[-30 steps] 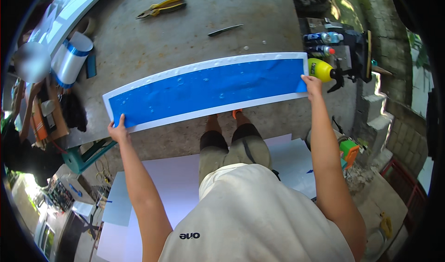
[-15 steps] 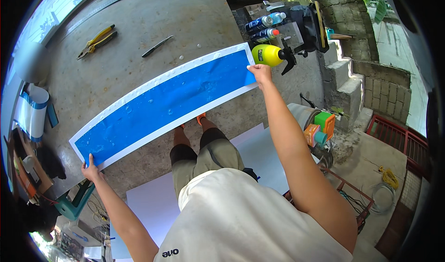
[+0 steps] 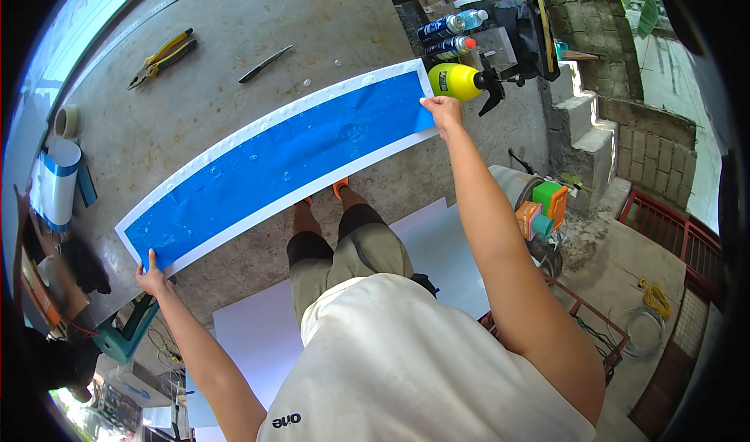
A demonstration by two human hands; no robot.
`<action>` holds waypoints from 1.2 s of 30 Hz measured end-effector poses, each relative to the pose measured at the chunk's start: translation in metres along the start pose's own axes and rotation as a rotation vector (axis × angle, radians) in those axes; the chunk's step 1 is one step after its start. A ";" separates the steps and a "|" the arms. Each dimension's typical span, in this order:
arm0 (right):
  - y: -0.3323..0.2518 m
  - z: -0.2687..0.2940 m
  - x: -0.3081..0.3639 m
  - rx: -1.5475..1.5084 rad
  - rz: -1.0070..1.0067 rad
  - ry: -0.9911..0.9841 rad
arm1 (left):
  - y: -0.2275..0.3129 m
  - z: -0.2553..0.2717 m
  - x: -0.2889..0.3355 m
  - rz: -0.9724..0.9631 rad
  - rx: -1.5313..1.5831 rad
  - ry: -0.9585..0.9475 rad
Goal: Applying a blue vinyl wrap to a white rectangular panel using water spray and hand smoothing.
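A long blue sheet with a white border [image 3: 281, 157] stretches slantwise between my hands over the table's near edge. Clear drops or bubbles dot its surface, and its far edge bows outward. At its lower left corner my left hand [image 3: 154, 278] is closed, thumb on top of the blue face. My right hand [image 3: 445, 114] pinches the sheet's right end, fingers partly hidden beneath. Just beyond the right hand lies a yellow spray bottle with a black trigger head [image 3: 455, 81].
On the grey table [image 3: 234, 12] rest yellow-and-black pliers [image 3: 162, 57], a slim pen-like tool [image 3: 266, 64], a tape roll [image 3: 66, 121] and a rolled blue-and-white sheet [image 3: 58, 188]. Spray cans [image 3: 441, 29] lie at the far right. Behind me, pale panels [image 3: 254, 332] lie low.
The sheet stays in both hands, nearly in place, its right end slightly higher in view. At the left, a blurred round patch is gone and the tape roll shows.
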State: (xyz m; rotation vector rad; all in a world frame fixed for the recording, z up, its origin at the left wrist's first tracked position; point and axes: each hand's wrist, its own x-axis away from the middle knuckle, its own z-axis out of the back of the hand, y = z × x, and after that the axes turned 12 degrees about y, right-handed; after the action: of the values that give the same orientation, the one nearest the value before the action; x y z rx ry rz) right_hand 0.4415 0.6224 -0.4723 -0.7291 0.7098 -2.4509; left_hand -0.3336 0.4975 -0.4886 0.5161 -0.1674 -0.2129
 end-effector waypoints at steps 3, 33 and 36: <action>0.000 -0.001 0.000 -0.012 0.008 0.014 | 0.004 0.005 -0.005 -0.014 -0.002 0.029; 0.107 0.063 -0.023 0.050 0.274 0.169 | 0.011 0.002 0.032 -0.093 0.013 0.123; 0.128 0.067 -0.030 0.131 0.207 0.132 | 0.009 0.014 0.035 -0.061 0.065 0.131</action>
State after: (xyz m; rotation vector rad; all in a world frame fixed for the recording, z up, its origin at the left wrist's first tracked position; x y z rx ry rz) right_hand 0.5421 0.5212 -0.5102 -0.4247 0.6326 -2.3437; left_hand -0.3010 0.4897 -0.4680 0.5981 -0.0311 -0.2331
